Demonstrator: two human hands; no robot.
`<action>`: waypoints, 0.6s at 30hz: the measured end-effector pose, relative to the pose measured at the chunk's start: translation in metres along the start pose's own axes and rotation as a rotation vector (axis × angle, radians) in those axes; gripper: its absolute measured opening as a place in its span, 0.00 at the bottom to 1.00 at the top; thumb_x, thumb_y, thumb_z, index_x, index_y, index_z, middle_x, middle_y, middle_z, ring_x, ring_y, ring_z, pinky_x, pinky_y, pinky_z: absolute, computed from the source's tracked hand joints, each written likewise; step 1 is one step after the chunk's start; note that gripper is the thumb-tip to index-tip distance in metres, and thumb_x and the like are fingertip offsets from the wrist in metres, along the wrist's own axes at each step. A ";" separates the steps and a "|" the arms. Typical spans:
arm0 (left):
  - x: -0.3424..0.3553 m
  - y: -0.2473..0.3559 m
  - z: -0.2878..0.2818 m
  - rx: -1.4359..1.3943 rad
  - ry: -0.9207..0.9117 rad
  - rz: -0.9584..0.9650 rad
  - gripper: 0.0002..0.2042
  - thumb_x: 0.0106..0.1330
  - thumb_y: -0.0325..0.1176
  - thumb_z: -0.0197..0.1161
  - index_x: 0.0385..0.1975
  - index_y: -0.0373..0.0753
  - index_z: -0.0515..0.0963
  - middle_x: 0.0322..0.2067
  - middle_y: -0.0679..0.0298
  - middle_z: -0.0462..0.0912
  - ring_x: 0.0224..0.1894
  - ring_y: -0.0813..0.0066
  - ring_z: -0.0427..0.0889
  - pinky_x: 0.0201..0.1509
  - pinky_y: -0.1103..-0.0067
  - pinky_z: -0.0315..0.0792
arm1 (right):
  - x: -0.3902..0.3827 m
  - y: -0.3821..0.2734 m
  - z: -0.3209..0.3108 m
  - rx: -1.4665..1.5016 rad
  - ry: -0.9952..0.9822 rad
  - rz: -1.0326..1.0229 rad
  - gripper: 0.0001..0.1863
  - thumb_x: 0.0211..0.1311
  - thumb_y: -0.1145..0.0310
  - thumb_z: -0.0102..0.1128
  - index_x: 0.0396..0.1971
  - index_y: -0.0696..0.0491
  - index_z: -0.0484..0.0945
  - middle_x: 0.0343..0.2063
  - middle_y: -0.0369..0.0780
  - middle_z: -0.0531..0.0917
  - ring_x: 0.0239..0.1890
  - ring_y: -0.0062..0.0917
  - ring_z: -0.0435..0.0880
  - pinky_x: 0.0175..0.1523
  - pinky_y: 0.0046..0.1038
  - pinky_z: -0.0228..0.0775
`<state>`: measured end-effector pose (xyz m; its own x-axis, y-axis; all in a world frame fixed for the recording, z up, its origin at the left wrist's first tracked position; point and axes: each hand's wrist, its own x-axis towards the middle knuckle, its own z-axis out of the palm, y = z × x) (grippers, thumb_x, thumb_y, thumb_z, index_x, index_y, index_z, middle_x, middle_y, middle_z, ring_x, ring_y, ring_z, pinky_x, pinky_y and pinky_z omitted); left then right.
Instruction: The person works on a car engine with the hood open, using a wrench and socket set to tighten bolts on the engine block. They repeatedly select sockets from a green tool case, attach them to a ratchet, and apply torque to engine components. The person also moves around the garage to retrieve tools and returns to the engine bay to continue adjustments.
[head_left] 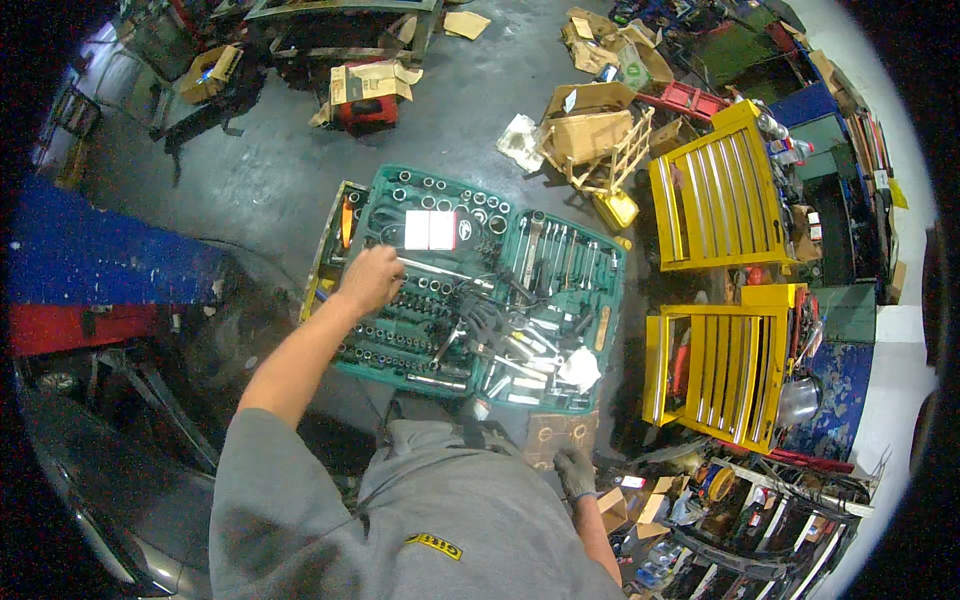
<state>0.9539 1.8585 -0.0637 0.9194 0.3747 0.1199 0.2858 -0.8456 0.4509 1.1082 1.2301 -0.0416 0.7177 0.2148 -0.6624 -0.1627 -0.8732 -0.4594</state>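
My bare left hand (372, 280) is over the left half of an open green tool case (480, 178), its fingers curled down. The end of a long chrome bar (445, 270) meets the fingertips; whatever is inside the fingers is hidden. Rows of sockets (400, 352) lie below the hand, and a small white box (430, 230) sits beyond it. My right hand (573, 472), in a dark glove, hangs low at my right side beside a brown board with round marks (560, 432). Its fingers are too dark to make out.
The case's right half holds wrenches (560, 260), loose tools and a crumpled white rag (579, 369). Two yellow drawer cabinets (715, 195) stand to the right. Cardboard boxes (590, 110) and a wooden frame (625, 155) lie ahead. A blue panel (110, 250) is at left.
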 end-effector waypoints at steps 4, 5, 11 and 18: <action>-0.017 0.012 0.014 -0.027 -0.016 -0.019 0.10 0.55 0.33 0.76 0.35 0.41 0.86 0.37 0.58 0.78 0.46 0.54 0.80 0.49 0.59 0.75 | 0.014 0.004 0.002 -0.081 -0.016 -0.084 0.22 0.69 0.65 0.66 0.57 0.64 0.82 0.40 0.40 0.88 0.38 0.22 0.83 0.42 0.26 0.74; -0.018 0.013 0.016 -0.011 -0.027 -0.021 0.09 0.55 0.33 0.75 0.34 0.41 0.86 0.37 0.59 0.78 0.47 0.55 0.80 0.50 0.60 0.75 | 0.013 0.000 0.002 -0.027 -0.026 -0.103 0.22 0.69 0.64 0.66 0.56 0.64 0.82 0.40 0.40 0.88 0.39 0.22 0.83 0.44 0.26 0.75; -0.018 0.018 0.022 0.034 -0.103 -0.062 0.07 0.57 0.31 0.74 0.34 0.41 0.87 0.39 0.60 0.79 0.50 0.57 0.79 0.52 0.61 0.73 | -0.003 -0.035 0.004 -0.040 -0.045 -0.035 0.21 0.70 0.61 0.65 0.54 0.62 0.85 0.39 0.39 0.88 0.39 0.22 0.83 0.46 0.27 0.75; -0.034 -0.003 0.009 -0.187 0.196 -0.333 0.08 0.61 0.29 0.70 0.39 0.39 0.87 0.38 0.54 0.82 0.49 0.49 0.81 0.56 0.61 0.76 | 0.005 -0.017 0.011 -0.061 -0.042 -0.061 0.21 0.69 0.60 0.66 0.53 0.61 0.86 0.36 0.36 0.87 0.36 0.20 0.81 0.43 0.27 0.74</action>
<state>0.9244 1.8452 -0.0776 0.7113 0.6960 0.0979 0.4883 -0.5895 0.6435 1.1069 1.2511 -0.0436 0.6960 0.2854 -0.6589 -0.0769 -0.8828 -0.4635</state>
